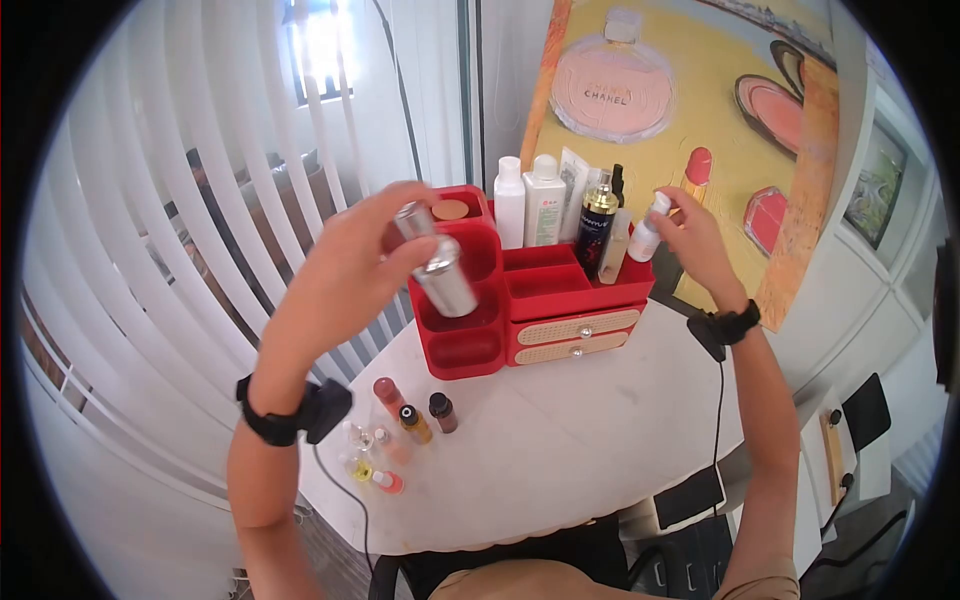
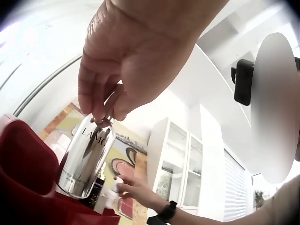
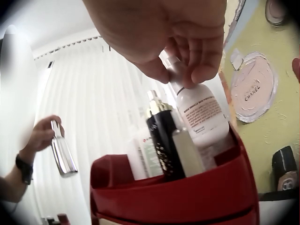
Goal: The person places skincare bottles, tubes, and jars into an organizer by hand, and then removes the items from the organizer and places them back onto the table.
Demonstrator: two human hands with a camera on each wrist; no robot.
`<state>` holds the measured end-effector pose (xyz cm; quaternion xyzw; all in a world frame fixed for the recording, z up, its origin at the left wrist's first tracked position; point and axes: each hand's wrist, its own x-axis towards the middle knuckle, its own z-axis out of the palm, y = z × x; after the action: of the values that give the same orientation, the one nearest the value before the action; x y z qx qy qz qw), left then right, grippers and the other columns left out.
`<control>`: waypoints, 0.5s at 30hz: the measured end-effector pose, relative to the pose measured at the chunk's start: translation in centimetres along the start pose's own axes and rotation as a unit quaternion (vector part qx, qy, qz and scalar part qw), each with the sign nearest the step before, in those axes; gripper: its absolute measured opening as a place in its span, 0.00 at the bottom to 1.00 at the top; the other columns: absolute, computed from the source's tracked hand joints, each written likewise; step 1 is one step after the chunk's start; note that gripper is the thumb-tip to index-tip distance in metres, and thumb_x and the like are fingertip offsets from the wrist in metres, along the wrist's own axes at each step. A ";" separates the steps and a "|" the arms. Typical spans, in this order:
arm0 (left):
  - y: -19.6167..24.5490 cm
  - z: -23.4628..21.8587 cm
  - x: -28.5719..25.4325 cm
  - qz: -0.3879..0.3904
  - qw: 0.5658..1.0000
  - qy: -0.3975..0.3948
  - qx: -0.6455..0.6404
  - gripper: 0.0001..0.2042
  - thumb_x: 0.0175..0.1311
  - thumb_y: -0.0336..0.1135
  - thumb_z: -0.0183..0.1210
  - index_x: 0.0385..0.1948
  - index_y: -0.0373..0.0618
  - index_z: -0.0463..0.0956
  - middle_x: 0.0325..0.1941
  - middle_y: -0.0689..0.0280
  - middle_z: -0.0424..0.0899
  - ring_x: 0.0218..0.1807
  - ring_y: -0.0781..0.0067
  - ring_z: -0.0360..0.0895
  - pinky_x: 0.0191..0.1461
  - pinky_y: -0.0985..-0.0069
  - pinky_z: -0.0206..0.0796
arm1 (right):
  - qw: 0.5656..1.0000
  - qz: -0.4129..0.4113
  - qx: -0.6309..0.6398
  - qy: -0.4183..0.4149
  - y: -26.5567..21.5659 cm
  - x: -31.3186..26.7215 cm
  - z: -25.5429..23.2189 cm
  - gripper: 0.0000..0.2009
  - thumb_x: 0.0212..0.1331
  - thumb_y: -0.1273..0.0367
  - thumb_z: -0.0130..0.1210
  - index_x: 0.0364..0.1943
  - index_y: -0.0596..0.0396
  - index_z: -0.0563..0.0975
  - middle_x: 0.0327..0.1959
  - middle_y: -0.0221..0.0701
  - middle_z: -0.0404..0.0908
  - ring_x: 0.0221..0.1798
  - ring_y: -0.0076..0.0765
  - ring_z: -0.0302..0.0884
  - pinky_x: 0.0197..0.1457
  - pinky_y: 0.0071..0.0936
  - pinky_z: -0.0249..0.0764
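The left hand point(image 1: 365, 265) pinches a silver bottle point(image 1: 446, 285) by its top, over the left compartments of the red organizer point(image 1: 465, 368). In the left wrist view the silver bottle point(image 2: 88, 157) hangs tilted beside a red compartment wall. The right hand point(image 1: 697, 240) grips a small white bottle point(image 1: 645, 238) by its neck at the organizer's right end. In the right wrist view that white bottle point(image 3: 202, 116) has its lower end at the right compartment, next to a black bottle with gold trim point(image 3: 165, 140).
White bottles point(image 1: 509, 205) and a tube stand in the organizer's back row. Several small bottles point(image 1: 414, 424) are on the white table point(image 1: 560, 440) at front left. Behind are a yellow painting point(image 1: 640, 150) and vertical blinds point(image 1: 150, 250). Cables hang from both wrists.
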<state>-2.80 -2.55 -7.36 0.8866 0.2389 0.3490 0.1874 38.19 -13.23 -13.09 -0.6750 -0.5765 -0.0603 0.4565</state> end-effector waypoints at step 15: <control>2.2 17.1 12.4 0.213 0.976 -0.038 -0.037 0.18 0.72 0.33 0.58 0.60 0.39 0.72 0.48 0.47 0.85 0.50 0.46 0.82 0.57 0.58 0.72 | 0.999 0.041 0.001 -0.036 2.8 -0.7 3.0 0.16 0.68 0.68 0.61 0.55 0.59 0.74 0.43 0.46 0.85 0.44 0.50 0.85 0.49 0.38 0.78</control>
<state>17.95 -0.30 -11.41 0.9224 0.0239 0.3551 0.1500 38.95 -11.43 -16.73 -0.6994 -0.5646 -0.0169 0.4379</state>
